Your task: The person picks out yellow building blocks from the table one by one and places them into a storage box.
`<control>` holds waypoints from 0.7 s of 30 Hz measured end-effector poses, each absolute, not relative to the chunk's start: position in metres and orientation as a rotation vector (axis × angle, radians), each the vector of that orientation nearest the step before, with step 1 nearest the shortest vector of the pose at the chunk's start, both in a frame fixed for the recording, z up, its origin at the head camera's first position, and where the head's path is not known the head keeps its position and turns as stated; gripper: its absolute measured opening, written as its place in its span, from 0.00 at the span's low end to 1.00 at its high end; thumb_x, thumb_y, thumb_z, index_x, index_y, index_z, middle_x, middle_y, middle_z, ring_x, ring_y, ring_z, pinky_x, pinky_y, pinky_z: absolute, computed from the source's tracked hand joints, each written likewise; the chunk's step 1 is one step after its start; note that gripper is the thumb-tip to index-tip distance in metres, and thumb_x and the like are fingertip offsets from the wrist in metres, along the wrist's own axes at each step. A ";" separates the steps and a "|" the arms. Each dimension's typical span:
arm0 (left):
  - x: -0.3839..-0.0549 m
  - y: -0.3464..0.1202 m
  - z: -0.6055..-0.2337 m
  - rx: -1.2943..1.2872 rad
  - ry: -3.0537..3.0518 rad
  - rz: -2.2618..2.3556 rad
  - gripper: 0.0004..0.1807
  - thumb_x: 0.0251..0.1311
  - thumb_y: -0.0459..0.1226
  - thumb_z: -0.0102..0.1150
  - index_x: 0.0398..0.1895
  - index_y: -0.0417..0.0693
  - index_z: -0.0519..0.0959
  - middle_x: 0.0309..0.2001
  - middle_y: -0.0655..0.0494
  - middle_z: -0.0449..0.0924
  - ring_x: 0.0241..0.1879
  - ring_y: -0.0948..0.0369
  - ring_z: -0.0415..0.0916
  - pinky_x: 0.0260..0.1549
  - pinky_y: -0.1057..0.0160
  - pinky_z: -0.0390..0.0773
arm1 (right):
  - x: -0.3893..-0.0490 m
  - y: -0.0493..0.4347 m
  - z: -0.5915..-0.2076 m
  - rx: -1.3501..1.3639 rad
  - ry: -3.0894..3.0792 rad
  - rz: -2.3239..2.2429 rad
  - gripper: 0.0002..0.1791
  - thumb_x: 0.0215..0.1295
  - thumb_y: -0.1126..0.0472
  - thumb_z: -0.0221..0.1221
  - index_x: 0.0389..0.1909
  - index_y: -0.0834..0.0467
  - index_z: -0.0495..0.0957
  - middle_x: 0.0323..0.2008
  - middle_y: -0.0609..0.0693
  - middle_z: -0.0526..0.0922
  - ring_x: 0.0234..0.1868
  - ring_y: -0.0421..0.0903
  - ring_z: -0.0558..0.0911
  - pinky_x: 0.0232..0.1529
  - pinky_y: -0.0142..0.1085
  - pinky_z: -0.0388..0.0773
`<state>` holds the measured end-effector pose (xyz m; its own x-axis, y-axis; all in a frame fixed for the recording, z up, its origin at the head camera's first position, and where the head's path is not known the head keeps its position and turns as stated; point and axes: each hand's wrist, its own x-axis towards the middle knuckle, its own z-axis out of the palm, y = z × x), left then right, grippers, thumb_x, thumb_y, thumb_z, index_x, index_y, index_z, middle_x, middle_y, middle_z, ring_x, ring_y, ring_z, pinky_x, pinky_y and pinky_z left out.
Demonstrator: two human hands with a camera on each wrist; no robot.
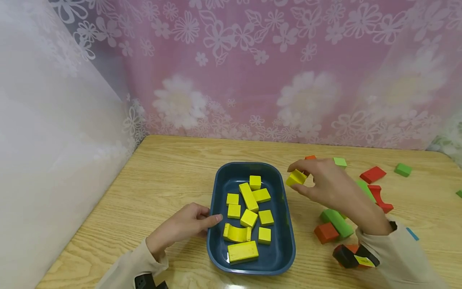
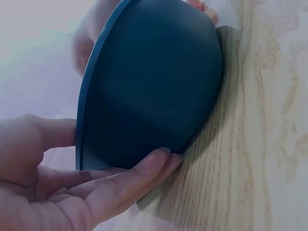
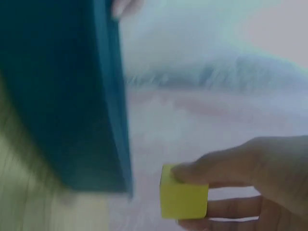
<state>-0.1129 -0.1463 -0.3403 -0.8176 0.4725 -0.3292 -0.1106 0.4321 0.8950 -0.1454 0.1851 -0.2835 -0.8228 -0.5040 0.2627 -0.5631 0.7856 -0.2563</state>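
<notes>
A dark blue tray [image 1: 290,237] lies on the table with several yellow blocks [image 1: 243,252] inside, among them cubes, oblong blocks and one arched block [image 1: 237,233]. My left hand [image 1: 184,224] holds the tray's left side, thumb over the rim; in the left wrist view the fingers [image 2: 130,183] lie along its outer wall [image 2: 154,86]. Just past the tray's right rim, my right hand [image 1: 328,184] pinches a small yellow block [image 1: 296,178] between thumb and fingers. That same block [image 3: 184,198] shows squarish in the right wrist view, beside the tray's side [image 3: 108,96].
Right of the tray, red and green blocks lie scattered, including a long green block [image 1: 337,222], a red block [image 1: 326,233], a red arched block [image 1: 379,198] and a small green one [image 1: 402,169]. A pink flowered curtain [image 1: 252,80] hangs behind the wooden table [image 1: 162,172].
</notes>
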 end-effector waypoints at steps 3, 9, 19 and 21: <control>-0.112 -0.146 -0.340 0.297 2.138 1.401 0.23 0.68 0.46 0.56 0.48 0.31 0.79 0.38 0.46 0.85 0.37 0.53 0.85 0.37 0.57 0.85 | -0.125 0.168 -0.276 1.033 -2.751 0.527 0.19 0.52 0.59 0.73 0.45 0.55 0.81 0.40 0.46 0.84 0.39 0.45 0.81 0.35 0.39 0.82; -0.113 -0.148 -0.340 0.328 2.159 1.383 0.21 0.69 0.45 0.55 0.45 0.32 0.80 0.36 0.48 0.85 0.34 0.55 0.84 0.37 0.58 0.85 | -0.092 0.135 -0.282 1.493 -2.913 0.481 0.17 0.54 0.55 0.72 0.45 0.46 0.80 0.43 0.39 0.80 0.42 0.37 0.78 0.42 0.35 0.81; -0.113 -0.148 -0.341 0.339 2.157 1.382 0.20 0.70 0.44 0.54 0.46 0.32 0.80 0.38 0.47 0.85 0.35 0.55 0.84 0.38 0.57 0.85 | -0.086 0.110 -0.305 1.398 -3.050 0.078 0.25 0.48 0.53 0.75 0.48 0.50 0.79 0.37 0.43 0.83 0.36 0.43 0.78 0.40 0.39 0.78; -0.112 -0.148 -0.341 0.339 2.146 1.390 0.21 0.70 0.44 0.54 0.47 0.31 0.79 0.38 0.46 0.85 0.36 0.54 0.84 0.38 0.57 0.85 | -0.087 0.108 -0.307 1.322 -3.042 0.028 0.26 0.48 0.54 0.75 0.49 0.52 0.79 0.41 0.47 0.84 0.39 0.46 0.78 0.43 0.42 0.79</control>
